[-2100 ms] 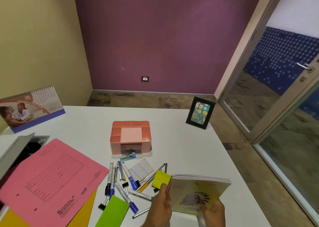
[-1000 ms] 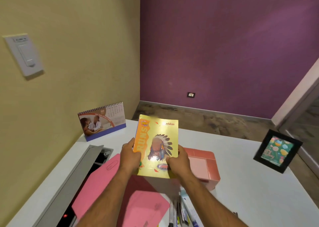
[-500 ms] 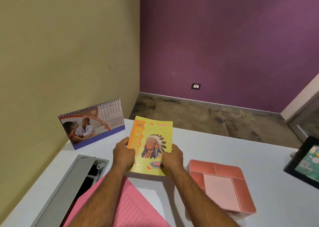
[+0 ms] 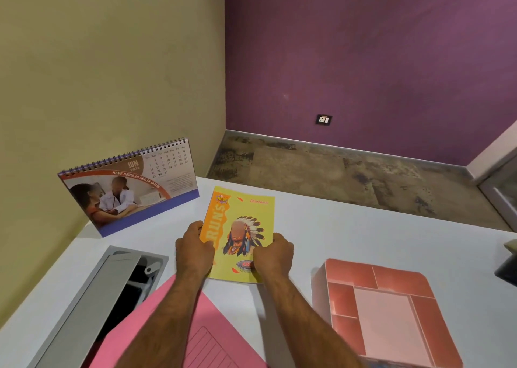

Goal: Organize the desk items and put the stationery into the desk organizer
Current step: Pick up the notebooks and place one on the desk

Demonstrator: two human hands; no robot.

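Observation:
A yellow notebook [image 4: 240, 227] with an orange spine and a feathered-headdress picture lies flat on the white desk [image 4: 349, 227], just right of the desk calendar. My left hand [image 4: 193, 251] grips its left edge and my right hand [image 4: 272, 255] grips its lower right corner. The pink desk organizer [image 4: 391, 283] with several compartments stands to the right of my right forearm, a hand's width from the notebook. The pens and other stationery are out of view.
A spiral desk calendar [image 4: 131, 188] stands at the far left by the yellow wall. A pink folder [image 4: 212, 337] lies under my forearms. An open grey cable hatch [image 4: 112, 292] is at the left. A dark picture frame [image 4: 507, 267] shows at the right edge.
The notebook, held up in both hands a second ago, has come down and forward and now rests flat on the desk beside the calendar. My view has shifted lower and closer.

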